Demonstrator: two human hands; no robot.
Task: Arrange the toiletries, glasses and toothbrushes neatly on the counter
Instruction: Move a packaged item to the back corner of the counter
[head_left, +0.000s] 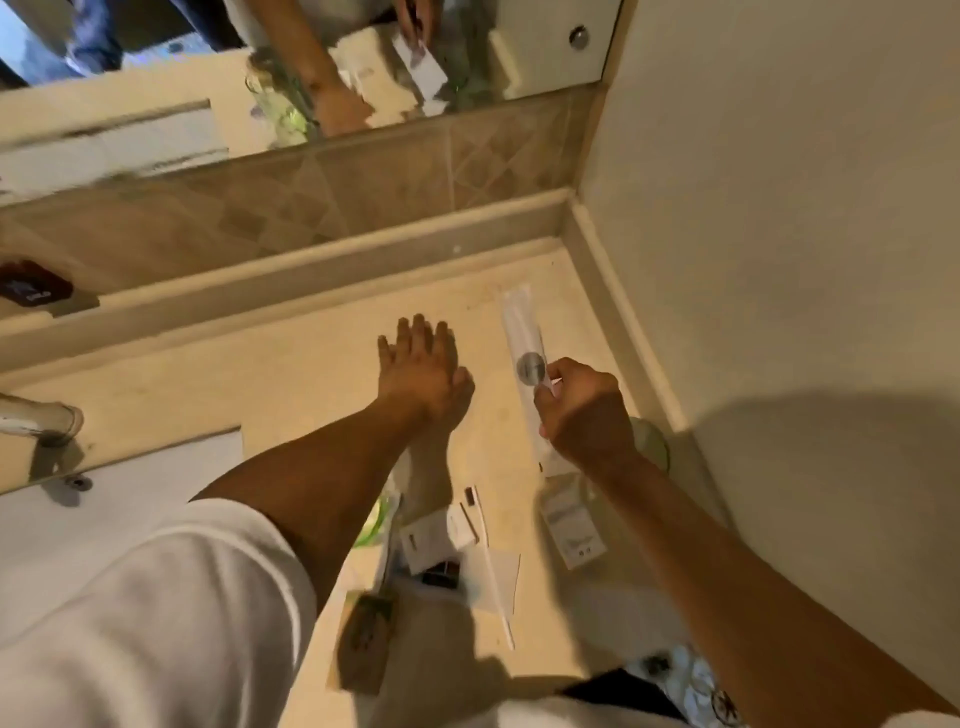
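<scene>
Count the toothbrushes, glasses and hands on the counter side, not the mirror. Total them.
Toothbrushes: 2 (wrapped toothbrush, bare toothbrush)
Glasses: 2 (clear glass, greenish glass)
Hands: 2 (left hand, right hand)
Total: 6

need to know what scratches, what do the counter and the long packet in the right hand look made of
Counter: looks like polished beige stone or a stone-look composite, smooth with faint mottling and a matching raised edge; which one is unclear.
Long packet: seems thin white paper or film with a round grey sticker, pinched by the right hand.
</scene>
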